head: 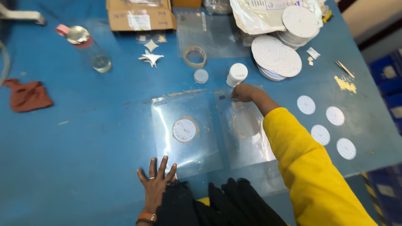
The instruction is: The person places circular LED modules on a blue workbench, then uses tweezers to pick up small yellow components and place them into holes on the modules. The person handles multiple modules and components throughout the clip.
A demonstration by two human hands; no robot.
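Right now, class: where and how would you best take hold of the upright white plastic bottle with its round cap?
Probably grip the white plastic bottle around its cylindrical sides just under the cap, coming from above. It stands upright, and the right hand sits close on its near side, so a top approach looks least obstructed.

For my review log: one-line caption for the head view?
Right hand pinches a clear sheet's far edge; left hand lies flat on blue table.

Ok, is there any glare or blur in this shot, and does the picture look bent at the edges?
Head view: overhead light glares off the clear plastic sheets, washing out their surface; the right hand is slightly soft; the blue table edges bow from wide-angle distortion; the left hand looks sharp.
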